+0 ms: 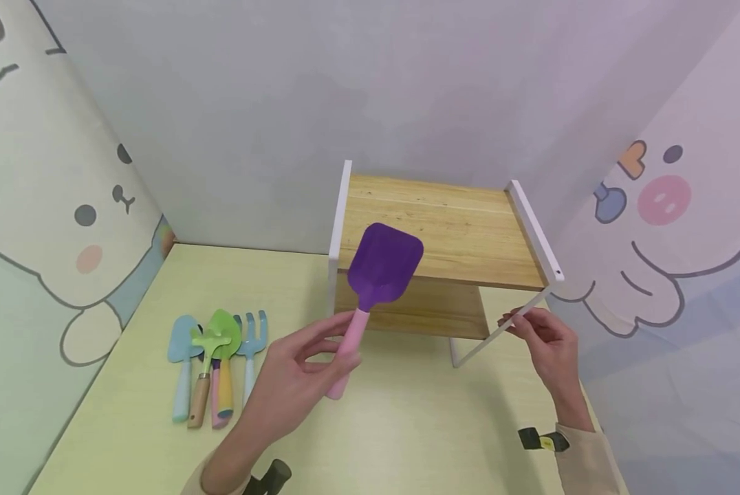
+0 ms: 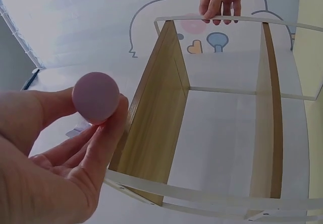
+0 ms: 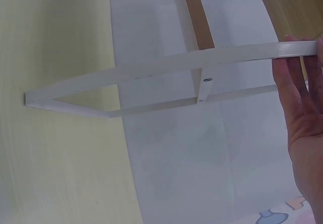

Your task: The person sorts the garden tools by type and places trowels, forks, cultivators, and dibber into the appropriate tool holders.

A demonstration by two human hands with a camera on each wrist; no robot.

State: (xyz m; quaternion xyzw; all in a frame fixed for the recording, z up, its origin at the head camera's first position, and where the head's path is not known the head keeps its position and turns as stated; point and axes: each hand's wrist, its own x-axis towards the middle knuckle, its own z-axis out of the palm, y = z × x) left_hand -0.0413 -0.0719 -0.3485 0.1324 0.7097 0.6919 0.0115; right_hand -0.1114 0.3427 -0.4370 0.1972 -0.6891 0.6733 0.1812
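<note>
A toy garden spade [image 1: 385,265] with a purple blade and pink handle is in my left hand [image 1: 305,371], pinched by the handle between thumb and fingers. Its blade points up and away, in front of the two-tier wooden shelf [image 1: 438,220]. The left wrist view shows only the round pink handle end [image 2: 96,97]; the blade is hidden there. At the shelf's right side, my right hand [image 1: 546,344] grips the white front leg [image 1: 500,330]. In the right wrist view, fingers [image 3: 287,90] wrap around that same white bar [image 3: 146,70].
Left on the pale table [image 1: 141,440] lies a group of toy garden tools: a light blue trowel [image 1: 184,340], a green rake [image 1: 208,344], a green trowel [image 1: 229,330] with a yellow handle, and a blue fork [image 1: 252,344]. Cartoon-printed cloths and a grey backdrop [image 1: 240,124] surround the table.
</note>
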